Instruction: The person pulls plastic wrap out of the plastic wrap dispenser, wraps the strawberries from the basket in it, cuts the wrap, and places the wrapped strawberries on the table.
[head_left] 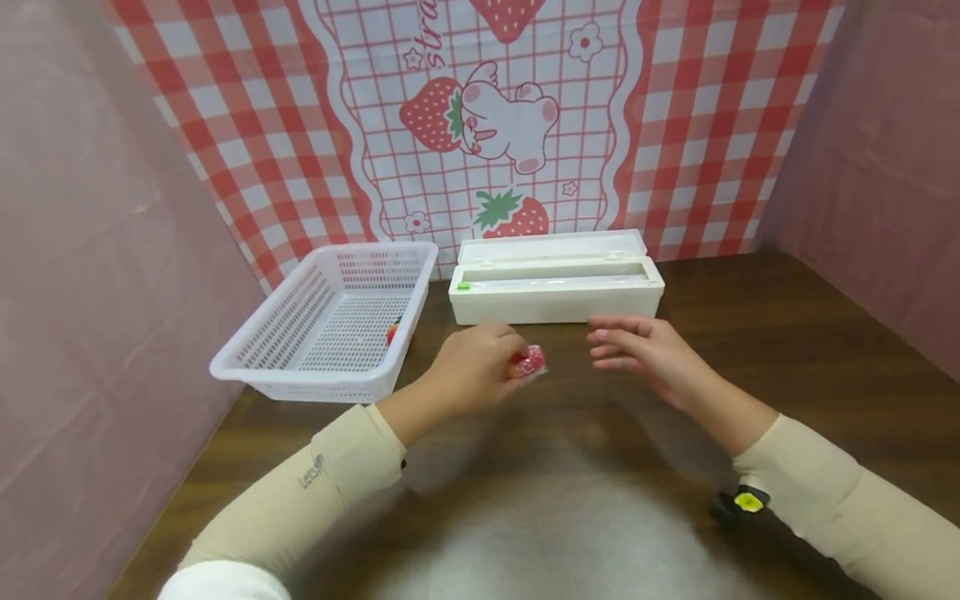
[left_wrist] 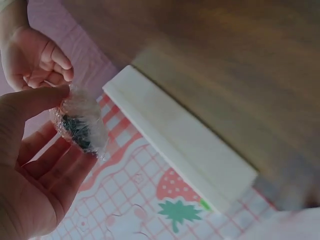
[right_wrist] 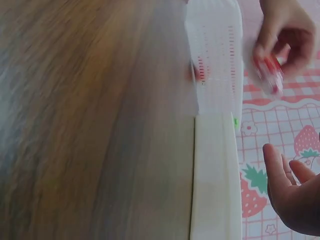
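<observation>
My left hand point(head_left: 480, 362) pinches a small red strawberry point(head_left: 532, 362) wrapped in crinkled clear film. It is held above the table in front of the white box. Dark green leaves show through the film on the wrapped strawberry point(left_wrist: 80, 125) in the left wrist view, with thumb on one side and fingers on the other. To the right, apart from it, my right hand point(head_left: 648, 354) hovers with relaxed fingers and holds nothing. Behind both hands is a long white film box point(head_left: 555, 310), its lid point(head_left: 555, 245) raised and clear film inside.
A white plastic basket point(head_left: 262, 379) stands at the left, with a red strawberry point(head_left: 392, 333) near its right wall. A small green piece point(head_left: 463, 286) sits at the box's left end. A strawberry-print checked cloth point(head_left: 690, 142) hangs behind the brown wooden table point(head_left: 750, 333).
</observation>
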